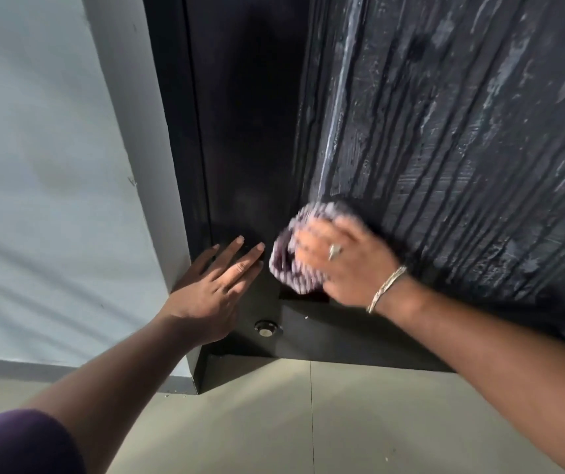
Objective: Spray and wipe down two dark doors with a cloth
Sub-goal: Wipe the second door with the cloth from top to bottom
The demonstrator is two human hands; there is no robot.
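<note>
Doors of dark finish fill the upper right of the view: a ribbed, grooved door streaked with pale wet smears, and beside it on the left a smooth dark panel set in its frame against a pale wall. Whether that smooth panel is the second door or part of the frame I cannot tell.

The right hand, with a ring and a bracelet at the wrist, presses a bunched striped cloth against the lower left corner of the ribbed door, fingers curled over the wad. The hand and cloth are blurred, which suggests a wiping stroke under way. The left hand lies flat and spread on the bottom of the smooth panel, fingers straight, holding nothing; it looks like a brace. Below it sits a small round metal fitting near the bottom edge, just above the tiled floor. No spray bottle is in view.

Judging from the smears, spraying of this door is done and wiping is the step in hand, low on the door. Streaks over the upper and right part of the ribbed face look unwiped, so the next move likely calls for carrying the cloth up and along the grooves with firm pressure, so that the liquid is lifted out of the recesses.
</note>
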